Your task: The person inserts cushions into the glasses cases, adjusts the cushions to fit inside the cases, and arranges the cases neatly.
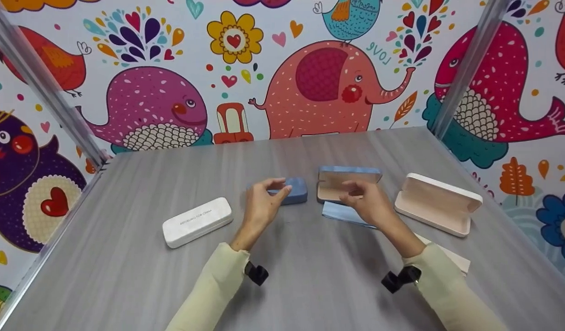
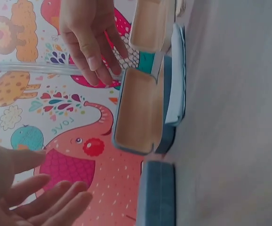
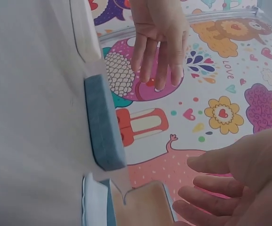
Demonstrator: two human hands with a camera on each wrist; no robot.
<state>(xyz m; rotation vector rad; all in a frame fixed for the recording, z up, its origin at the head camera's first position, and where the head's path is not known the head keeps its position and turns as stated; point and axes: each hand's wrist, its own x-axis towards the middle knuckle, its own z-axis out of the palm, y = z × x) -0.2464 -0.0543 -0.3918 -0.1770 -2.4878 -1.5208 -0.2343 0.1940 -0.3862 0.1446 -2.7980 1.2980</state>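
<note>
My left hand (image 1: 260,204) hovers by a shut blue glasses case (image 1: 297,191), its fingers loosely bent and nothing between them. In the right wrist view the same blue case (image 3: 104,122) shows whole, with a gap between it and the hands. Above an open blue glasses case (image 1: 350,174) with a tan lining hangs my right hand (image 1: 372,204), also holding nothing. A folded light blue cloth (image 1: 341,213) lies at the front of that open case. Both hands (image 2: 46,193) appear with relaxed, spread fingers in the left wrist view.
A closed white glasses case (image 1: 197,223) with small print on its lid lies at left. On the right stands an open white case (image 1: 436,207) with a pale pink lining. A folded cream cloth (image 1: 456,262) lies partly behind my right forearm. Patterned walls enclose the grey table (image 1: 310,276).
</note>
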